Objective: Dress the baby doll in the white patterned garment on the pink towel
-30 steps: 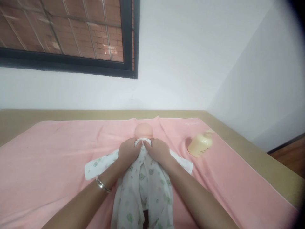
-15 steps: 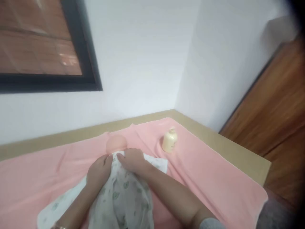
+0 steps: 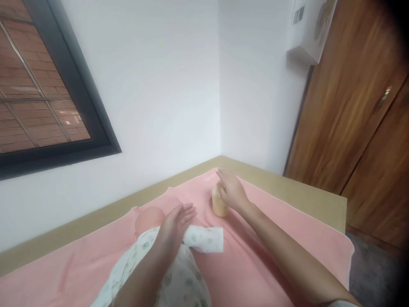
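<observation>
Right, all eyes on the pale yellow bottle [image 3: 219,207], standing on the pink cloth [image 3: 332,256], and the right hand [image 3: 234,192] is up at its top! Thumb at the near side, fingers reaching up past the neck; whether that grip is closed tight, we can't tell from this angle. Over to the left of the bottle, the left hand [image 3: 177,221] is wide, fingers stretched out together and pointing the bottle's way, nothing in its grasp. It's over the doll [image 3: 185,277], though contact there is impossible to call. That doll lies left of the bottle and nearer to us, dressed in white with a green print, its bare round head [image 3: 150,219] showing just beyond the left wrist. One sleeve [image 3: 204,238] runs out flat, its end just on our side of the bottle, near it but apart. Behind the bottle, a strip of tan tabletop [image 3: 303,192] shows past the cloth's edge, then white wall [image 3: 159,85]. Up and left of the bottle sits a dark-framed window [image 3: 79,85]; well off to its right, brown wooden panels [image 3: 335,106] with a white box [image 3: 306,38] beside them.
</observation>
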Action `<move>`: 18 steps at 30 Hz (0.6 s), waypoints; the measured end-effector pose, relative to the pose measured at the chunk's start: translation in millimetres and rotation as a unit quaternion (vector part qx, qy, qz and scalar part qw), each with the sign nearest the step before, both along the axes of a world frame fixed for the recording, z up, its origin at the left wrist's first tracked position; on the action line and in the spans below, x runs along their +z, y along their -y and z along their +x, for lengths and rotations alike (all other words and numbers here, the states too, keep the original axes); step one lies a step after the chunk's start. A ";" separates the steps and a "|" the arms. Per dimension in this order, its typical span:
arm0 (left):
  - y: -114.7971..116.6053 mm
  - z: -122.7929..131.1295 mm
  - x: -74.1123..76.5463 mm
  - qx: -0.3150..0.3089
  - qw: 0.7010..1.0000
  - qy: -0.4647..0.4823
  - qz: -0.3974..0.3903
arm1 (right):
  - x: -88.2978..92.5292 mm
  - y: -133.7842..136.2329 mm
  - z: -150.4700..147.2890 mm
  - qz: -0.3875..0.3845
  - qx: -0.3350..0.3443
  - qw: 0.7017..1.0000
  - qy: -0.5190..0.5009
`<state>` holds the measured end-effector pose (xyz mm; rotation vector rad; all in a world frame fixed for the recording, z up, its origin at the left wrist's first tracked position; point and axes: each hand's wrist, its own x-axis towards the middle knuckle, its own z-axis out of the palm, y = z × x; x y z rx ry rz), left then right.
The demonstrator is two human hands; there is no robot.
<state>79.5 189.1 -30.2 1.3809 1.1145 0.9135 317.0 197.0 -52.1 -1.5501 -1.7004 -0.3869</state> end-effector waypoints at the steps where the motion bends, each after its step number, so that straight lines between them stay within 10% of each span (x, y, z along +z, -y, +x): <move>1: -5.0 15.6 3.3 -0.025 0.999 0.025 -0.038 | -6.6 -2.8 7.3 0.001 0.003 1.000 0.031; 6: -42.1 66.9 8.8 -0.130 0.898 0.260 -0.331 | -39.0 -10.0 16.0 -0.021 0.043 0.994 0.100; 18: -59.7 96.1 9.4 -0.103 0.850 0.332 -0.395 | -44.7 -14.7 10.9 -0.006 0.025 0.999 0.030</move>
